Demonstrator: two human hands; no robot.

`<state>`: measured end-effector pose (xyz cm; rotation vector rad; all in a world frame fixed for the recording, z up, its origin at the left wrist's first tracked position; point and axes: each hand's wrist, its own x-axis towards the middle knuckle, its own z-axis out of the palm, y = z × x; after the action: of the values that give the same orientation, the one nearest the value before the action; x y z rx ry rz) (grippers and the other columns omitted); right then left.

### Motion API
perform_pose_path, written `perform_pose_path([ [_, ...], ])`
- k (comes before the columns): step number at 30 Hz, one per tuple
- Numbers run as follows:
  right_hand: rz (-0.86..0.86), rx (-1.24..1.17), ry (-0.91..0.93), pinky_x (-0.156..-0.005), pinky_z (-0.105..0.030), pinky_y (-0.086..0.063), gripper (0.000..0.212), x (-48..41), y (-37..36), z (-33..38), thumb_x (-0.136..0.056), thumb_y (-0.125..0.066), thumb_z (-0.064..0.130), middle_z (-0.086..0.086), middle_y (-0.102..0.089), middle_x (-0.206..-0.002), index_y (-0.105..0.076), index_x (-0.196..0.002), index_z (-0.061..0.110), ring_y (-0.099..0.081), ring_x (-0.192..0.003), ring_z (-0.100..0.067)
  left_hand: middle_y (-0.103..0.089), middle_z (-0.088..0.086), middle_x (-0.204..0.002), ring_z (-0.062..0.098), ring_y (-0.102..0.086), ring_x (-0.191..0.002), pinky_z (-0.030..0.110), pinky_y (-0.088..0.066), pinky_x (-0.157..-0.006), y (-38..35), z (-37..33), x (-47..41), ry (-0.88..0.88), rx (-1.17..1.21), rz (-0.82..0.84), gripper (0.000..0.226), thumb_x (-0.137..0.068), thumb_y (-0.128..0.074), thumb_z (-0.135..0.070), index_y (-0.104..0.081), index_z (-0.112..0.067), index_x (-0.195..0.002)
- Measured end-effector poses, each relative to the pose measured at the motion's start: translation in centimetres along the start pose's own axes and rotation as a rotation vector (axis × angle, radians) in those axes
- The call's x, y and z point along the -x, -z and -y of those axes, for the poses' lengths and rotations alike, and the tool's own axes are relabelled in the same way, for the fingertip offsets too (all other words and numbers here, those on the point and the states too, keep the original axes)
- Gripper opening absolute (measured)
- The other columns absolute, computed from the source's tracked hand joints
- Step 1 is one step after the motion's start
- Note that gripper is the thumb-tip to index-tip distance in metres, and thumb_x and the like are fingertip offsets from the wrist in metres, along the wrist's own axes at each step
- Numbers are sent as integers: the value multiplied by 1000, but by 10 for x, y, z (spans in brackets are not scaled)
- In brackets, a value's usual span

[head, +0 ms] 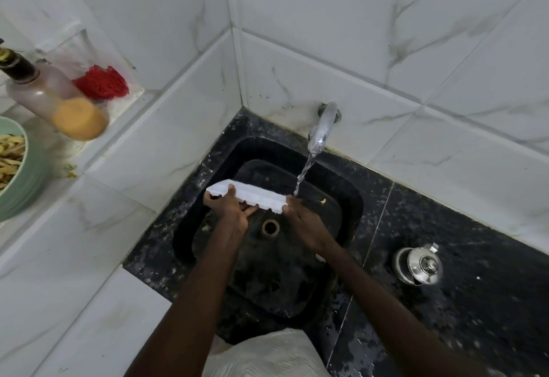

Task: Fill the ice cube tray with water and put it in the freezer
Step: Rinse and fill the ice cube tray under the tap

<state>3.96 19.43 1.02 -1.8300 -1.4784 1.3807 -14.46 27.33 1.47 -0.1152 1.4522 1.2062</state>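
A white ice cube tray (255,195) is held over the black sink (353,198), roughly level and tilted slightly. My left hand (230,210) grips its left end from below, thumb on top. My right hand (303,216) holds its right end. A chrome tap (322,127) on the back wall runs a thin stream of water (303,173) that lands at the tray's right end, by my right hand. The tray's cells face away, so I cannot see how much water they hold.
A drain hole (270,227) lies under the tray. A steel kettle (419,266) stands on the wet black counter to the right. On the white ledge at left are a bottle with orange liquid (56,97), a red scrubber (101,82) and a green bowl of food (15,168).
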Motion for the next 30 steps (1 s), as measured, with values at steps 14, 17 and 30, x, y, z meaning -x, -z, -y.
perform_pose_path([
  [14, -176, -852, -501, -56, -30, -51, 31, -33, 4, -5, -98, -45, -16, -23, -60, -117, -61, -119, -2, -61, -83, -26, -70, 9, -91, 31, -69, -91, 48, -58, -78, 33, -21, 18, -27, -54, -11, 67, -92, -42, -78, -56, -14, -77],
  [17, -131, -691, -461, -51, -23, -46, 41, -33, 10, -12, -97, -51, -13, -16, -66, -108, -62, -133, 0, -60, -79, -22, -69, 10, -103, 29, -65, -95, 40, -51, -79, 45, -26, 2, 92, -48, 16, 65, -95, -43, -74, -58, -11, -83],
  [30, -181, 11, 12, -96, -35, -51, 20, -36, 14, 23, -84, -81, 9, -7, -77, -104, -78, -104, 8, -67, -96, -15, -70, 25, -124, 43, -67, -116, 61, -51, -101, 46, 17, 28, 339, -593, 638, 44, -99, -65, -24, -61, -1, -136],
])
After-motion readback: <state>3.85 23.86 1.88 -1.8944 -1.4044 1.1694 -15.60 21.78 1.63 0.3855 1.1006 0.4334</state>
